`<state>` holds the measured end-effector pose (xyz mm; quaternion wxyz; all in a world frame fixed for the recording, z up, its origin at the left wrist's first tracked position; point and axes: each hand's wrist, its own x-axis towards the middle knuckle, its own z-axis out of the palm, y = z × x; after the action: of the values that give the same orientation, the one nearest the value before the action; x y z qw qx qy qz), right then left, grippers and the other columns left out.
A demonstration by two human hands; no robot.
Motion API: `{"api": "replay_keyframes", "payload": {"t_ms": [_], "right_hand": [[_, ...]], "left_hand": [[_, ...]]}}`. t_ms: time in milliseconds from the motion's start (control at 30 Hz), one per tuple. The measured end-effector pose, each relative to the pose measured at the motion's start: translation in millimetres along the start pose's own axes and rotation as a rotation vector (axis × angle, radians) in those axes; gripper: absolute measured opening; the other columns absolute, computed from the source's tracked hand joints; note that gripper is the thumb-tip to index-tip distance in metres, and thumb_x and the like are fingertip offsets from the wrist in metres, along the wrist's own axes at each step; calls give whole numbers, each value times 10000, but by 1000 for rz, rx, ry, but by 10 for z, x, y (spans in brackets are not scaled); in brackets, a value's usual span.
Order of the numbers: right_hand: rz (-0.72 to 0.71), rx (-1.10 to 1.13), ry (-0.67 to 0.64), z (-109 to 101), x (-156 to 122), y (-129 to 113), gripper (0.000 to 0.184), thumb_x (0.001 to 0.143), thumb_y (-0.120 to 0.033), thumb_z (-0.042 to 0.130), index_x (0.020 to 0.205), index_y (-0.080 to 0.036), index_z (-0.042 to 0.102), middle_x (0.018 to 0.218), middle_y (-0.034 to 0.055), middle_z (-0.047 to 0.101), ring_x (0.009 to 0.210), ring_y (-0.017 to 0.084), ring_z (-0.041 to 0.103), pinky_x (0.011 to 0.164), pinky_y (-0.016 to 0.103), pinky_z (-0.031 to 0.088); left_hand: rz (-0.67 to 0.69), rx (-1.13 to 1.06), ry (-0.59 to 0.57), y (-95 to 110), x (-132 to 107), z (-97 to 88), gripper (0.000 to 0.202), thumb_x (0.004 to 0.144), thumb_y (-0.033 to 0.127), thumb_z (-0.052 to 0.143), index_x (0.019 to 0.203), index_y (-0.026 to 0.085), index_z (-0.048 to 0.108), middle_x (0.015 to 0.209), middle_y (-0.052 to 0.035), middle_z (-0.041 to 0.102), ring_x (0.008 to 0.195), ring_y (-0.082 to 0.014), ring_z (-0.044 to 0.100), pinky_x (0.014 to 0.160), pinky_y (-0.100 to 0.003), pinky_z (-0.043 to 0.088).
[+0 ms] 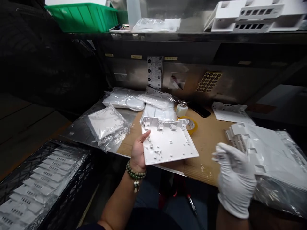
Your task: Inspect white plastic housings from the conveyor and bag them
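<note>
Left grip [138, 151], bare, bead bracelet [136, 174] at the wrist: grasping a white panel [170, 147] by its left edge, thumb on top, probably so the pegged face shows. Panel sits at the clock's centre, over the near edge of the surface [79, 127].

Right grip [236, 175], gloved, 4 o'clock: fingers bent; cannot tell whether anything is between them. Glove likely spares the white plastic from marks.

Black crate [26, 164], 8 o'clock: bagged panels [44, 174] overlap in a slanting row, perhaps to save room.

Panel stack [271, 150], 3 o'clock, near the glove, seemingly for easy reach. Cardboard [208, 140] covers part of the surface, maybe against scratches.

Wrapped panel [106, 123], between 9 and 10. Tape roll [195, 126], 2 o'clock, partly hidden by the held panel.

Farther: bottle [181, 111], 1 o'clock; phone [200, 110], 2 o'clock, presumably set back out of the way.

Farthest: sticker sheet [209, 82] on the back wall [139, 75], 1 o'clock, perhaps hung for handy picking. Green bin [82, 17] on the shelf [168, 36], half past ten, likely raised to spare working room.
</note>
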<state>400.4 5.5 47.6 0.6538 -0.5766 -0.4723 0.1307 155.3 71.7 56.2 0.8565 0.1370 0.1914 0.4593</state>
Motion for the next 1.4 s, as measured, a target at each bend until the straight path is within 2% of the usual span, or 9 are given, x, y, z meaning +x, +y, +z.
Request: {"api": "replay_keyframes", "payload": {"t_ms": [167, 300, 400, 633, 733, 967, 1067, 1167, 1400], "right_hand": [[-172, -18, -542, 398, -449, -418, 284, 941, -249, 710, 1222, -291, 701, 1084, 31, 736, 952, 177, 712, 872, 295, 575], [-418, -49, -664, 614, -607, -541, 174, 951, -167, 679, 1103, -242, 718, 953, 36, 731, 847, 158, 696, 774, 261, 564], [-489, -88, -646, 604, -550, -518, 168, 948, -127, 665, 1088, -207, 709, 935, 44, 726, 829, 154, 689, 762, 260, 555], [-421, -62, -638, 656, -592, -599, 125, 954, -155, 664, 1051, -216, 713, 919, 43, 728, 821, 155, 695, 752, 250, 561], [-402, -95, -617, 628, -550, -492, 125, 958, -154, 653, 1040, -216, 725, 930, 45, 734, 836, 162, 697, 780, 270, 566], [-122, -249, -141, 57, 3, -22, 79, 915, -272, 742, 991, -266, 765, 982, 21, 740, 927, 181, 696, 876, 323, 554], [-181, -266, -170, 48, 52, 33, 84, 928, -248, 720, 997, -259, 766, 976, 24, 740, 910, 174, 701, 858, 316, 560], [-252, -284, -214, 148, 12, 65, 114, 942, -206, 690, 1017, -254, 762, 963, 26, 741, 880, 160, 708, 832, 295, 568], [-321, -296, -227, 177, -10, 135, 163, 942, -173, 683, 1053, -267, 757, 963, 19, 747, 872, 149, 718, 831, 277, 587]], "left_hand": [[11, -73, 115, -87, 35, 243, 566, 926, 340, 491, 1403, 43, 560, 1286, -206, 713, 1219, -399, 664, 1135, -594, 437], [-4, -84, 103, -97, 15, 318, 544, 932, 329, 452, 1380, 46, 577, 1288, -204, 711, 1240, -392, 652, 1144, -586, 429], [19, -58, 54, -55, -7, 276, 548, 916, 342, 480, 1374, 58, 581, 1290, -193, 712, 1259, -397, 638, 1152, -599, 416], [80, 54, 8, -38, 0, 214, 532, 900, 343, 529, 1351, 74, 615, 1303, -191, 710, 1274, -402, 628, 1168, -599, 405], [134, 122, 3, 32, -42, 133, 527, 898, 374, 548, 1344, 107, 638, 1306, -175, 714, 1307, -408, 602, 1174, -612, 393], [225, 213, -109, 393, -225, -208, 474, 923, 476, 534, 1280, 219, 712, 1389, -109, 677, 1464, -389, 432, 1218, -642, 289], [196, 158, -204, 414, -252, -235, 396, 929, 448, 521, 1134, 236, 786, 1404, -76, 670, 1494, -358, 392, 1245, -604, 247], [141, 105, -284, 375, -251, -207, 383, 931, 393, 512, 1132, 229, 793, 1442, -77, 640, 1510, -351, 363, 1258, -585, 216], [105, 86, -299, 351, -229, -287, 444, 957, 457, 464, 1119, 214, 798, 1456, -88, 627, 1525, -363, 328, 1254, -604, 194]]}}
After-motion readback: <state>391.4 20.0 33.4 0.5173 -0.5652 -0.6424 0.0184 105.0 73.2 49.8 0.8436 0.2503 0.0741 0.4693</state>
